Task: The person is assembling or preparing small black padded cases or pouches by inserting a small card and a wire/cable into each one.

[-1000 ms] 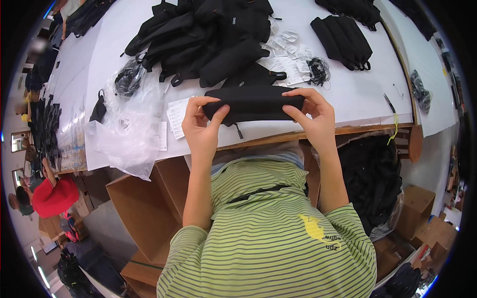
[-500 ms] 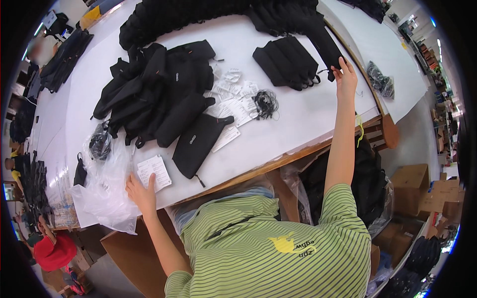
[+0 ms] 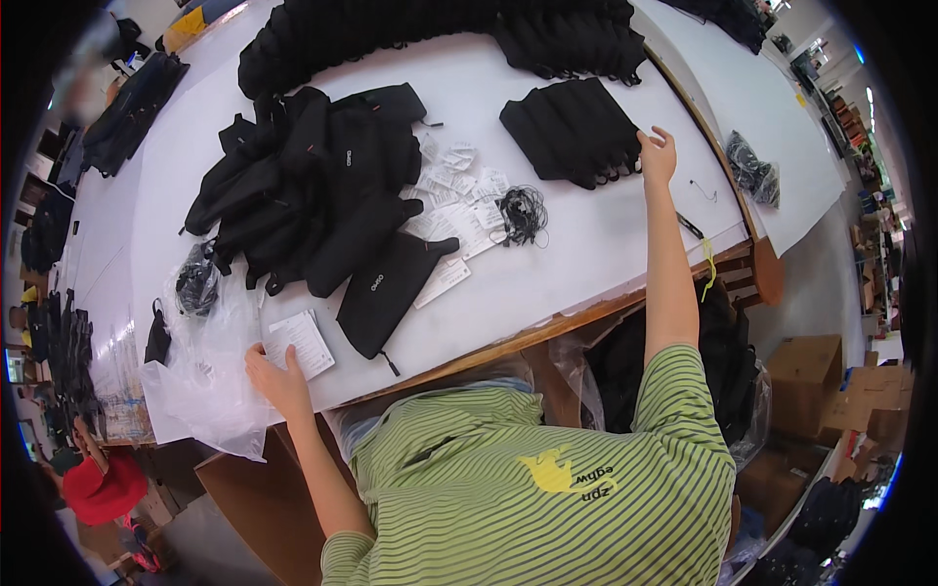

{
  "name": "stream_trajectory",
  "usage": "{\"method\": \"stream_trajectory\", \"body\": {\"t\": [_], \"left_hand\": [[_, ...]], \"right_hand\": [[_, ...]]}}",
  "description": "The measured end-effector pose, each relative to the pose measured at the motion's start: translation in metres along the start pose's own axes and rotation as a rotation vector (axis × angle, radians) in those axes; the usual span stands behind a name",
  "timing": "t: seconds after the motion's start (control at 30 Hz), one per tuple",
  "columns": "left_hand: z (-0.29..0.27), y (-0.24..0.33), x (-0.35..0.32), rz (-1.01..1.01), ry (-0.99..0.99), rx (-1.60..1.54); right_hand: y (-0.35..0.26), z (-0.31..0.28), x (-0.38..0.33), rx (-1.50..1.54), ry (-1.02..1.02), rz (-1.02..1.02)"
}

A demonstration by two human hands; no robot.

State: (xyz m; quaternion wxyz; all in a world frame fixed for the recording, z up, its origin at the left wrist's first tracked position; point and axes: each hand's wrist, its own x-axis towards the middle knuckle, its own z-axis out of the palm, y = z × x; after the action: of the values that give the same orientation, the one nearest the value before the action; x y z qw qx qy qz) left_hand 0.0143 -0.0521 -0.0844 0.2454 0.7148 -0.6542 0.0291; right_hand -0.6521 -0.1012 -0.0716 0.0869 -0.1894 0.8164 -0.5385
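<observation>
My right hand point(image 3: 658, 158) is at the right edge of a fanned stack of black zip pouches point(image 3: 567, 132), its fingertips at the corner of the rightmost one. Its fingers look spread, loosely apart. My left hand point(image 3: 278, 381) lies open on the table, thumb and fingers apart, beside a small stack of white printed cards point(image 3: 303, 342). Right of those cards rests a single black pouch point(image 3: 386, 293) with a zip pull. Behind it is a loose heap of black pouches point(image 3: 313, 186). White paper tags point(image 3: 454, 186) and a bundle of black cords point(image 3: 523, 215) lie in the middle.
A long row of black pouches point(image 3: 391, 39) lines the far side. Crumpled clear plastic bags point(image 3: 210, 381) lie at the left. A bagged black bundle point(image 3: 750, 171) is beyond the table's wooden edge point(image 3: 547, 337). Cardboard boxes point(image 3: 801, 376) stand at the right.
The black pouch my right hand held by its end now lies on the right of the fanned stack. That hand has moved slightly left and nearer. My left hand stays by the cards.
</observation>
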Motion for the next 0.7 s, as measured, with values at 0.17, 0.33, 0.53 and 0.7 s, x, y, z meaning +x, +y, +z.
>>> {"method": "stream_trajectory", "body": {"t": [0.17, 0.33, 0.53, 0.7], "left_hand": [[-0.002, -0.017, 0.011, -0.25, -0.183, -0.344], [-0.016, -0.011, 0.009, -0.294, -0.054, -0.774], [-0.023, 0.003, 0.0, -0.319, -0.158, -0.888], [-0.057, 0.041, -0.006, -0.338, -0.268, -0.978]], "right_hand": [[-0.016, 0.006, -0.107, -0.116, -0.499, -0.53], [-0.028, 0.025, -0.195, -0.414, -0.563, -0.651], [-0.057, 0.088, -0.212, -0.588, -0.606, -0.942], [-0.076, 0.094, -0.199, -0.65, -0.662, -0.841]]}}
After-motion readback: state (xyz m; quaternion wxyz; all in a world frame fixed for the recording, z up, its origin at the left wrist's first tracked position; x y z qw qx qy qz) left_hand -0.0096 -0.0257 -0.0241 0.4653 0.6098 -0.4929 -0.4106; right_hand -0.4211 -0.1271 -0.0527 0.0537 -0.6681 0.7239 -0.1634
